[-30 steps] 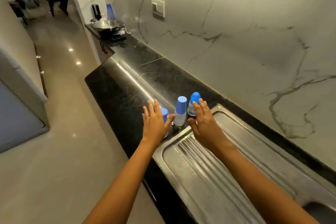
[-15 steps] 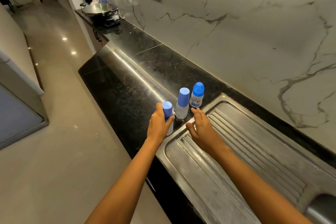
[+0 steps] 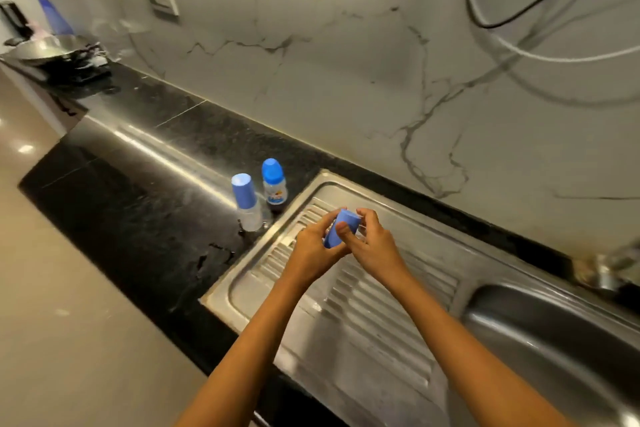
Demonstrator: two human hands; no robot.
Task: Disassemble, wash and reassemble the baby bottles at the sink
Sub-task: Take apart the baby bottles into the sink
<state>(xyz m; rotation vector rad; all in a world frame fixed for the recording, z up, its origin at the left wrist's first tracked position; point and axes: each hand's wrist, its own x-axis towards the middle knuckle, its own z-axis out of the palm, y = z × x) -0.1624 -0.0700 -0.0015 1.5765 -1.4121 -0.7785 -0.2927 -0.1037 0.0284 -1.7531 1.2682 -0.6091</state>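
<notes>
bottle [image 3: 341, 227] lifted off counter [image 3: 131, 218], gripped — two-handed

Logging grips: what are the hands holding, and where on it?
Both hold one baby bottle: left hand grips its lower part, right hand pinches its blue cap.

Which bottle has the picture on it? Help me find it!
Find the steel drainboard. On the black counter at its far left corner stand two bottles. Yours is the rear bottle, nearer the marble wall: rounded blue cap and printed label, while its neighbour has a tall flat cap and plain clear body.
</notes>
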